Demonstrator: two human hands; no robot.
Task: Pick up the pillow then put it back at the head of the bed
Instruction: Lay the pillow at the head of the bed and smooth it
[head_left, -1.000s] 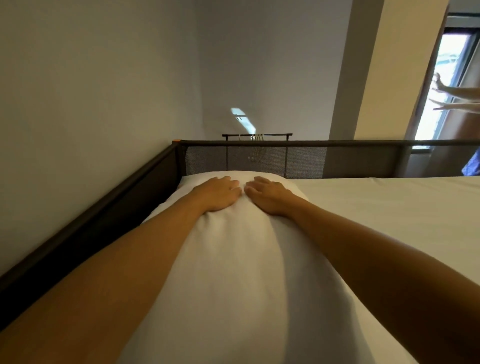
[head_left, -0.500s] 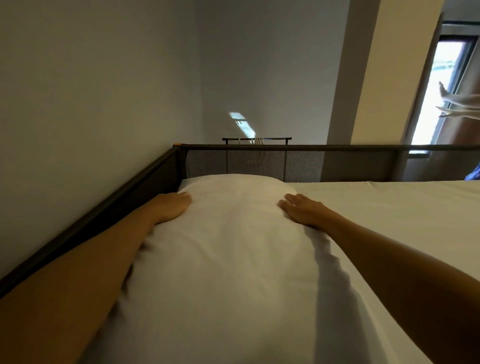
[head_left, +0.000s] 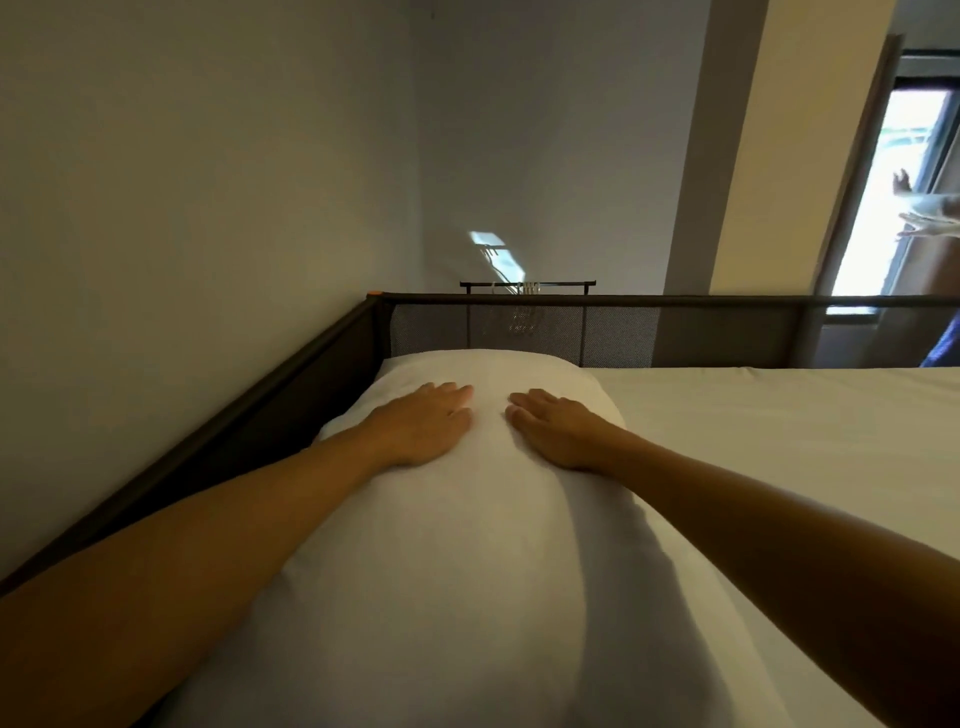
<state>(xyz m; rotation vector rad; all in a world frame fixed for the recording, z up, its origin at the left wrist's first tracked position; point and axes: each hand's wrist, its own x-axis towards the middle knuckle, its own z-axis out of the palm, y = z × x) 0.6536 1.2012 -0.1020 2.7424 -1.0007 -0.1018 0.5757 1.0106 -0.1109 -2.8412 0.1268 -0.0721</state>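
Observation:
A long white pillow (head_left: 447, 561) lies lengthwise on the bed beside the left rail, its far end near the corner of the frame. My left hand (head_left: 423, 423) rests palm down on the pillow's far part, fingers together and flat. My right hand (head_left: 558, 428) lies flat on the pillow just to the right of it, a small gap between the two. Neither hand grips the pillow. The white sheet of the bed (head_left: 779, 447) stretches away to the right.
A dark metal bed frame with a mesh panel (head_left: 613, 332) runs along the far side, and a dark rail (head_left: 249, 415) runs along the left wall. A clothes rack (head_left: 527, 285) stands behind the frame. Another person's hands (head_left: 930, 213) reach in at the window on the right.
My hands were together on top, then spread to the pillow's two sides, and now have come back together on its top. The view has shifted slightly.

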